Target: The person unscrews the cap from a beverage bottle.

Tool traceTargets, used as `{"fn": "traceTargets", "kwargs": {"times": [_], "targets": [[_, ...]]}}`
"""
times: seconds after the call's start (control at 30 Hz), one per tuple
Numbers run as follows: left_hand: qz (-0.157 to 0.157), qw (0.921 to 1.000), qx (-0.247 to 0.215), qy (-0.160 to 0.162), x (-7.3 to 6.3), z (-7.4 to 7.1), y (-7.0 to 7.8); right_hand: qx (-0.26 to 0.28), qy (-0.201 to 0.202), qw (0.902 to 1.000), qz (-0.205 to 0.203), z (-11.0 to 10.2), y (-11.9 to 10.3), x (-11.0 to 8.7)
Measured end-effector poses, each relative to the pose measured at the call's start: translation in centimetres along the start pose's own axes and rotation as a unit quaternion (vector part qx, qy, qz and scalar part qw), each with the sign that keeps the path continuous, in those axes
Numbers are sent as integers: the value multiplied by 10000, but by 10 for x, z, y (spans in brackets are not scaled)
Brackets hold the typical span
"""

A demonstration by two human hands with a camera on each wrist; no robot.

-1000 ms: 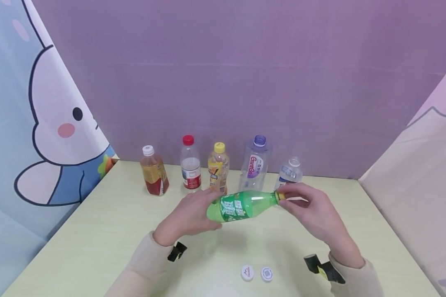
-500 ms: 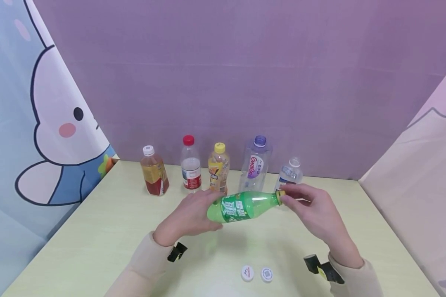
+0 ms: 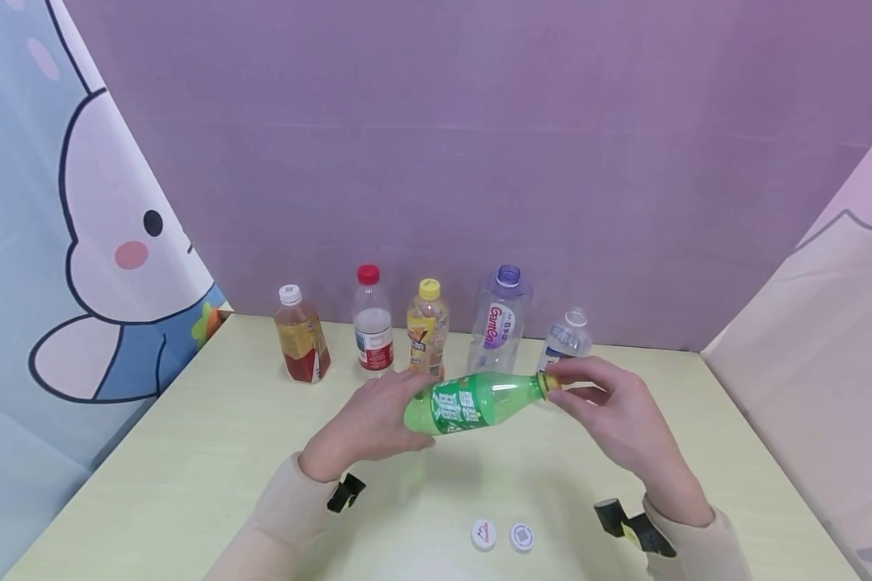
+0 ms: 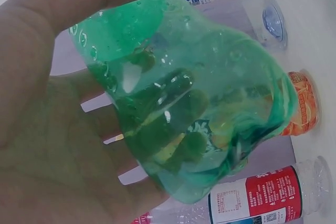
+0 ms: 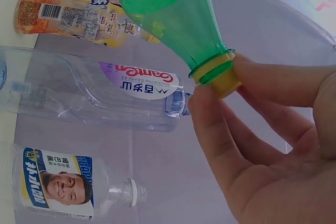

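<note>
A green plastic bottle (image 3: 459, 405) is held almost level above the table, its neck pointing right. My left hand (image 3: 372, 415) wraps round the base end, and in the left wrist view the fingers show through the green plastic (image 4: 173, 103). At the neck, my right hand (image 3: 618, 411) pinches the yellow cap (image 5: 226, 82) between thumb and fingertips. The right wrist view shows a strip of green neck between a yellow ring and this cap. Two loose white caps, one with a red print (image 3: 483, 534) and one with a dark print (image 3: 521, 537), lie on the table nearer me.
Behind my hands stand a white-capped bottle (image 3: 302, 339), a red-capped bottle (image 3: 373, 331), a yellow-capped bottle (image 3: 427, 327), a tall capless bottle (image 3: 499, 319) and a smaller capless bottle (image 3: 565, 339). A purple cloth backdrop (image 3: 436, 161) rises behind the row.
The green bottle has rolled slightly about its length, so its label shows differently. My right fingers have shifted a little on the yellow cap; my left hand stays nearly still.
</note>
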State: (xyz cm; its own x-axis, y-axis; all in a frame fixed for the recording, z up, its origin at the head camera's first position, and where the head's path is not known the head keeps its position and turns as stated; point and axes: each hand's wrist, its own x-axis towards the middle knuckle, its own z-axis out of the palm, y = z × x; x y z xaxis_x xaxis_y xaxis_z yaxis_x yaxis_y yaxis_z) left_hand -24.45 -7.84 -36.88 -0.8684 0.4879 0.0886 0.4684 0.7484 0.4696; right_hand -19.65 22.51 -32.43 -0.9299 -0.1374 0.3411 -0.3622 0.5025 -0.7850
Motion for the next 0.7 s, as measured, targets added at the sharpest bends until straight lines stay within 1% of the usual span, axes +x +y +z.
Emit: {"fn": "traceTargets", "kwargs": {"times": [0.27, 0.37, 0.43, 0.6, 0.67, 0.7], "targets": [[-9, 10000, 4, -12, 0, 0, 0, -76, 255, 9995, -172, 2, -1, -1], [6, 10000, 13, -14, 0, 0, 0, -52, 257, 9994, -223, 2, -1, -1], [14, 10000, 14, -14, 0, 0, 0, -64, 211, 9996, -165, 2, -1, 0], [-22, 10000, -1, -20, 0, -1, 0, -214, 78, 9996, 144, 1, -1, 1], [-37, 10000, -7, -23, 0, -1, 0, -165, 55, 9997, 149, 1, -1, 1], [-41, 10000, -9, -24, 0, -1, 0, -148, 68, 9998, 83, 1, -1, 1]]}}
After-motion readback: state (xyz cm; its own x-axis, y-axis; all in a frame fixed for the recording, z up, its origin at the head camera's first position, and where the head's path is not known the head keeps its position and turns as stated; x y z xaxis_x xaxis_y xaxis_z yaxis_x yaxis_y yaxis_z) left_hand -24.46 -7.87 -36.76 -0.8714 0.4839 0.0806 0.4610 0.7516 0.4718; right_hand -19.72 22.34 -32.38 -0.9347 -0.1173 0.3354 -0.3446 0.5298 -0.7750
